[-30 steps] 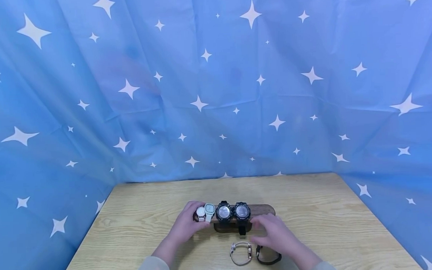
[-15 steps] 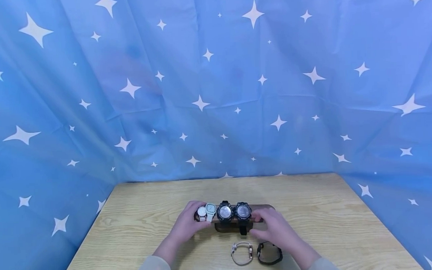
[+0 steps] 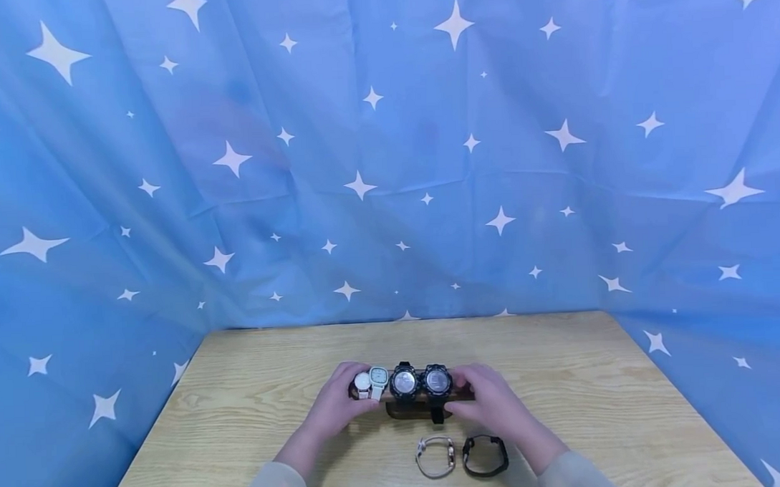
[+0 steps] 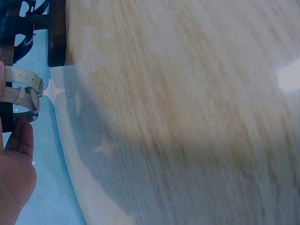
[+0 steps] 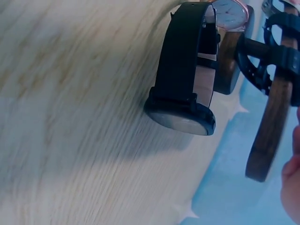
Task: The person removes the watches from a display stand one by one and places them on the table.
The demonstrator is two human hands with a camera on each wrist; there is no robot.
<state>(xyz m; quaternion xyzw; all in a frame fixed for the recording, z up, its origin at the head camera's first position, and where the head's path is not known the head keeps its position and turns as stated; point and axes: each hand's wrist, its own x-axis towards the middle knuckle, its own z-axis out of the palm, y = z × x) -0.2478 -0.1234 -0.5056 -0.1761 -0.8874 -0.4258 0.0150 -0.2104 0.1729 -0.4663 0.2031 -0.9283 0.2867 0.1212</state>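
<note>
A dark wooden watch stand (image 3: 409, 410) holds a row of watches on its crossbar (image 5: 269, 136). My left hand (image 3: 337, 399) grips the crossbar's left end, its thumb beside the strap of the white square watch (image 3: 378, 377). A smaller white round watch (image 3: 362, 381) sits just left of that one. In the middle are two chunky black digital watches, a left one (image 3: 404, 382) and a right one (image 3: 438, 381). My right hand (image 3: 492, 397) has its fingertips and thumb curled at the right black watch's edge and lower strap, covering the crossbar's right end in the head view.
On the wooden table (image 3: 241, 406), in front of the stand, lie a slim pale-banded watch (image 3: 435, 457) and a black-strapped watch (image 3: 485, 456), both on their sides. A blue curtain (image 3: 387, 165) with white stars surrounds the table's back and sides.
My right hand has moved up and left from beside the stand, and its fingers and thumb have closed in at the right black watch. The left hand keeps its grip.
</note>
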